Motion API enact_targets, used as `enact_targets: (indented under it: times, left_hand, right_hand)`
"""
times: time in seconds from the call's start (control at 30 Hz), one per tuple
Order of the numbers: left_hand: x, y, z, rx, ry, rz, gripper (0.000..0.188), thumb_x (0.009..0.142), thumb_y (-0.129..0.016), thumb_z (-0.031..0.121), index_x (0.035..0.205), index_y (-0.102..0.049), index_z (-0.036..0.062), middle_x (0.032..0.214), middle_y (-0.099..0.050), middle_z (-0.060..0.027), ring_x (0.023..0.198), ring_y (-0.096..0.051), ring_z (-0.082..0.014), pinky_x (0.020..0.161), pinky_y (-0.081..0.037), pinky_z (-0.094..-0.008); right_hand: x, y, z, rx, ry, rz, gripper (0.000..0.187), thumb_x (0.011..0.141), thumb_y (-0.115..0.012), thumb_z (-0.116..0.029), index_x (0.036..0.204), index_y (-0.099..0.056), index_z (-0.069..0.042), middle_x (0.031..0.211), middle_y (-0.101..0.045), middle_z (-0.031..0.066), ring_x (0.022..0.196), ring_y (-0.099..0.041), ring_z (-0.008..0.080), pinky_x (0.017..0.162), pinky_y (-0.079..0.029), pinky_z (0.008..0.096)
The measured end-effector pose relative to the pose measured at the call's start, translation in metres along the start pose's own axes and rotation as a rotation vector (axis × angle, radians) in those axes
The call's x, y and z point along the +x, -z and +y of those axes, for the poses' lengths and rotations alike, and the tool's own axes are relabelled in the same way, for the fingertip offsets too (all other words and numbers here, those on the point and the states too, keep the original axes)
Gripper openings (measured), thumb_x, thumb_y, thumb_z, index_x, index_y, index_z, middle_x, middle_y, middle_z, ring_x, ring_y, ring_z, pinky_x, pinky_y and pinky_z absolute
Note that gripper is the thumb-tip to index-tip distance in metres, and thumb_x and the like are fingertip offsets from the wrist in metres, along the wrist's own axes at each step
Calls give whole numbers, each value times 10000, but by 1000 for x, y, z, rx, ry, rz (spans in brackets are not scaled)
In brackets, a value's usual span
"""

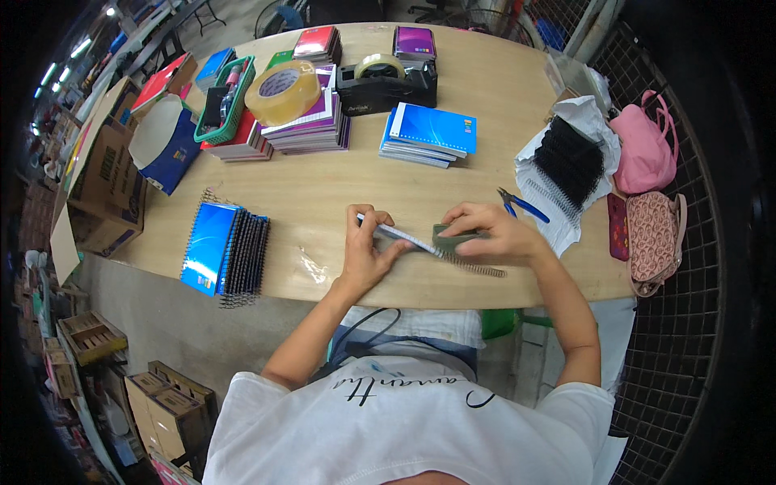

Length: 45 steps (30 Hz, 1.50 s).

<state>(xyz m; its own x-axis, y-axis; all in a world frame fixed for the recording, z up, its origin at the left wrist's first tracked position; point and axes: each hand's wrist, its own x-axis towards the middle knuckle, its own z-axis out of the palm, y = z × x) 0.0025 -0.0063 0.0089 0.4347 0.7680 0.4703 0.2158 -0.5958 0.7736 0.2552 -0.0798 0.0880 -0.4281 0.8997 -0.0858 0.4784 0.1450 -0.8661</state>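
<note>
Centrally, a thin notebook [404, 238] with a black spiral wire [473, 265] along its edge is held on edge near the front of the wooden surface [339, 194]. It is gripped at its left end by the left hand [365, 249], whose fingers are curled around it. A dark green block [453, 237] is pressed against the binding by the right hand [493, 234], closed over it. Blue-handled pliers [524, 206] are seen just beyond the right hand, beside a white bag of black spiral coils [570, 162]. A stack of blue spiral notebooks [222, 250] lies to the left; 1 black tape dispenser [386, 85] stands further back.
</note>
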Motion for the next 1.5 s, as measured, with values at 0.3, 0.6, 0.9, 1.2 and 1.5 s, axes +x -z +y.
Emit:
enact_targets:
  times: [0.3,0.6,0.9,1.2,1.5]
  left_hand:
    - [2,-1,4,-30,-19,-59,453,660,-850,157,962,-536,33,976,-449,-125,921,-455,-282,749,-437,-376]
    - [3,-12,5,-76,-64,-85,522,674,-844,152,1021,-476,22,981,-445,-140,907,-469,-295,745,-431,-369]
    - [1,-14,5,-104,-49,-108,531,691,-822,109,1061,-452,18,988,-441,-141,903,-471,-282,767,-425,-362]
    - [5,3,-20,-810,271,-179,481,827,-604,-105,1236,-398,44,975,-555,-67,930,-549,-125,858,-449,-254]
    - [8,-1,-25,-894,321,-158,504,819,-638,-103,1235,-400,53,927,-623,-79,883,-608,-125,807,-499,-254]
  right_hand:
    - [9,-11,17,87,44,223,417,833,-676,-402,1070,-724,-62,1160,-607,176,1083,-584,298,971,-427,356]
    - [7,-24,9,-91,-99,292,413,859,-654,-357,1072,-705,-7,1188,-606,111,1133,-545,241,954,-419,342]
    - [13,-27,17,350,62,331,401,878,-630,-388,1009,-727,-21,1132,-640,153,1058,-608,268,898,-463,338]
    - [21,-36,6,-13,60,266,339,855,-664,-314,981,-725,-5,1062,-655,159,992,-628,276,877,-474,347]
    - [31,-38,3,-117,2,409,349,871,-643,-350,934,-740,-21,1022,-662,155,953,-637,266,854,-478,335]
